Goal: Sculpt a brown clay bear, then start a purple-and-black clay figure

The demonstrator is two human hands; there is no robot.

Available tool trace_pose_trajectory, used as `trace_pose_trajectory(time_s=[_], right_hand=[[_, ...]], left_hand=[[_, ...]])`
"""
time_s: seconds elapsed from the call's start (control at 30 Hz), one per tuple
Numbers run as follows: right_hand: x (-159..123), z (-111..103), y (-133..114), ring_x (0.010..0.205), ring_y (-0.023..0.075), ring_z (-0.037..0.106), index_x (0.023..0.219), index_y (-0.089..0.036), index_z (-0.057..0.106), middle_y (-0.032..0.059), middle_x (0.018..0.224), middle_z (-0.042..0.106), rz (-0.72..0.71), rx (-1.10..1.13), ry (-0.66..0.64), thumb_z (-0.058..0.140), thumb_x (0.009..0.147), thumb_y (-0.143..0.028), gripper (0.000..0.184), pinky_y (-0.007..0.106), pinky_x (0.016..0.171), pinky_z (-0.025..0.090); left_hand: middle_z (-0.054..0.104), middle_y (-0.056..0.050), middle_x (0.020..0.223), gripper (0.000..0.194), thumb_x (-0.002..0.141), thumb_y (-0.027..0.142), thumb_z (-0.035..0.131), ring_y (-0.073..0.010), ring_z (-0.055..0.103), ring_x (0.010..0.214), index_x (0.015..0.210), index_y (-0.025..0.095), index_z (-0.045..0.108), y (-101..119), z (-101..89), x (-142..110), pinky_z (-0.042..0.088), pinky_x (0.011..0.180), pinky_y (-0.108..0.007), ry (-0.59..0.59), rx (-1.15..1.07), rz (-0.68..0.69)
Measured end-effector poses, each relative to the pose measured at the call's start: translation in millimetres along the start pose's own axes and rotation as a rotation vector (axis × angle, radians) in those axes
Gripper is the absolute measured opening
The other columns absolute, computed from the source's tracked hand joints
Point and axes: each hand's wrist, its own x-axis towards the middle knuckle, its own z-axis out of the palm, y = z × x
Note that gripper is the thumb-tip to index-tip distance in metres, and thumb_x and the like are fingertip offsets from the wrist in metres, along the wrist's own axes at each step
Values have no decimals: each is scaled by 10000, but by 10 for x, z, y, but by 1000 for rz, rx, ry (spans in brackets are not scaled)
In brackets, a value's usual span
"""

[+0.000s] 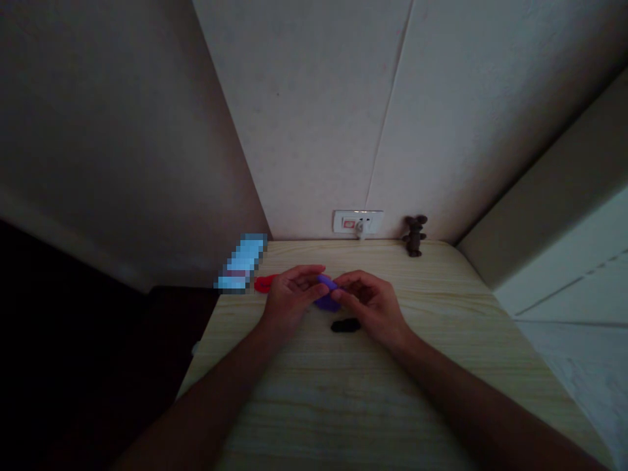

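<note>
My left hand [296, 294] and my right hand [369, 302] meet over the wooden table and pinch a purple, soft-looking piece [327, 282] between thumbs and fingers. Its upper part is lighter, while a darker purple part [326, 303] shows below the fingertips; whether the two are one piece I cannot tell. Just under my right hand a short black strip-like thing [345, 325] lies on the table. A red looped thing [265, 283] sits beside my left hand, partly hidden by it. Dim light and blur hide what these pieces are made of.
A small dark brown bear-like figure [415, 235] stands at the table's back right. Behind it, the wall holds a white socket panel [357, 222] with a plug in it. A pixelated bright phone-like screen [244, 261] is at the back left edge. A pale cabinet [554, 242] borders the right.
</note>
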Motion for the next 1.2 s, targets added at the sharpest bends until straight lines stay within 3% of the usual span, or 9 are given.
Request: trace_pose_trajectory(time_s=[0.2,0.33,0.47,0.67,0.97,1.2], right_hand=[[-18,-3,-20,918,214,734,920,-236,762,54,958,788,-75,-46,1,879,811,-368,207,373,872,613],[-45,-31,-110,865,191,671,1048,-245,723,52,966,726,-253,-242,49,790,892,-267,172,349,801,592],[-61,-39,-169,812,173,662,1251,-273,707,62,1020,707,-421,-389,39,709,952,-188,311,340,750,602],[-76,-27,-165,868,190,695,1275,-320,749,63,976,706,-554,-461,83,708,955,-129,375,321,724,620],[-93,-24,-97,892,180,726,1251,-266,766,88,1038,732,-640,-482,73,710,939,-77,369,297,717,632],[-105,11,-147,774,147,670,1288,-221,739,85,1010,705,-577,-414,53,716,917,-70,402,274,658,602]], left_hand=[[838,-90,932,327,643,355,977,-234,768,875,875,176,831,21,23,-24,606,841,-353,-58,45,42],[836,-80,954,282,728,384,929,-226,763,918,913,191,839,71,39,-39,590,872,-329,-91,83,73],[836,-82,962,285,746,389,917,-228,768,936,936,190,844,100,55,-54,597,872,-321,-145,102,65],[840,-86,896,324,696,386,948,-244,795,824,897,172,812,80,70,-62,641,777,-355,-160,76,38],[838,-48,816,182,756,300,918,-174,781,737,877,182,852,-11,28,-65,641,737,-273,-145,18,50],[846,-17,878,133,806,293,886,-125,769,789,914,221,858,-17,27,-63,603,768,-195,-154,-23,60]])
